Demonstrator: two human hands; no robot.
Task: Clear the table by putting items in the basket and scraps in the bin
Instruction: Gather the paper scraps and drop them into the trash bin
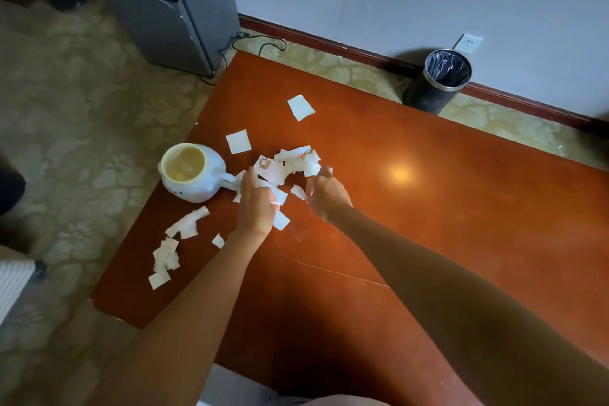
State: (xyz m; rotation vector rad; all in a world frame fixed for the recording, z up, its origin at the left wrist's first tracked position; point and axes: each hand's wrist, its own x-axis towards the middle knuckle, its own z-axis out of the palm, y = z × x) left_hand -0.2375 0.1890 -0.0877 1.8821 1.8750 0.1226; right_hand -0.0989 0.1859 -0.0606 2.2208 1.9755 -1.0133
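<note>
Near the frame's centre, the left hand (255, 204) is curling its fingers onto white paper scraps (283, 168) while the right hand (324, 194) is pinching at the same heap, both pressing down on the reddish tabletop (428, 208). A white mug (191, 173) is standing just left of the hands, with more loose scraps (171, 247) lying toward lower left. A black-lined bin (438, 81) is sitting on the floor at upper right, beyond the tabletop's far edge.

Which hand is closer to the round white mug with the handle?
The left hand. It sits just right of the round white mug, close by the handle tip, among the torn white paper scraps. The right hand is farther off, beyond the left hand.
</note>
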